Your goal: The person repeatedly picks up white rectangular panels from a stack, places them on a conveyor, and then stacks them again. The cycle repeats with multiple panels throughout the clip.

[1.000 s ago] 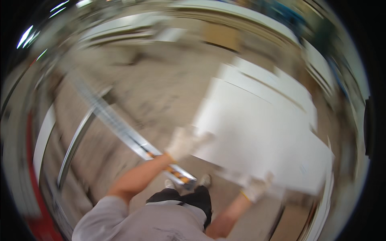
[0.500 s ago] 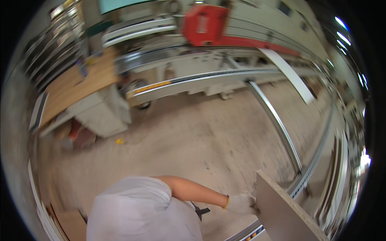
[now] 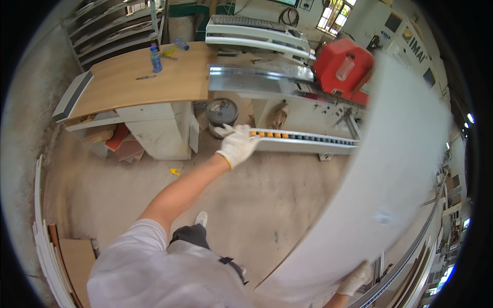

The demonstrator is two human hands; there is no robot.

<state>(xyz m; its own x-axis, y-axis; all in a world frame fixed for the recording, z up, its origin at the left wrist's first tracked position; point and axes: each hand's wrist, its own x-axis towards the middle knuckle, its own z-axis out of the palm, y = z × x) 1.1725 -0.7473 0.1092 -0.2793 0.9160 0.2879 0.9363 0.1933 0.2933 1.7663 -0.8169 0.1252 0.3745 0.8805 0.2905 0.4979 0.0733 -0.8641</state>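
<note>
My left hand (image 3: 239, 146), in a white knit glove with a yellow cuff, reaches forward to the near end of a roller rail (image 3: 303, 142) with orange and black rollers. Its fingers are apart and nothing shows in them; whether they touch the rail I cannot tell. At the lower right my gloved right hand (image 3: 357, 278) is closed on the edge of a large white panel (image 3: 354, 215). The panel is tilted up, blurred toward its far end, and covers much of my right side. Part of the right hand's grip is hidden.
A wooden-topped desk (image 3: 174, 77) stands ahead left with a water bottle (image 3: 155, 59) on it. Beneath the machine bed sits a dark bucket (image 3: 222, 113). A red machine head (image 3: 343, 69) is behind the panel. Boards (image 3: 49, 256) lean at the lower left.
My left hand has moved from the panel's edge at right to the roller rail ahead. The panel has swung up into full view with my right hand on it. The view has turned left.
</note>
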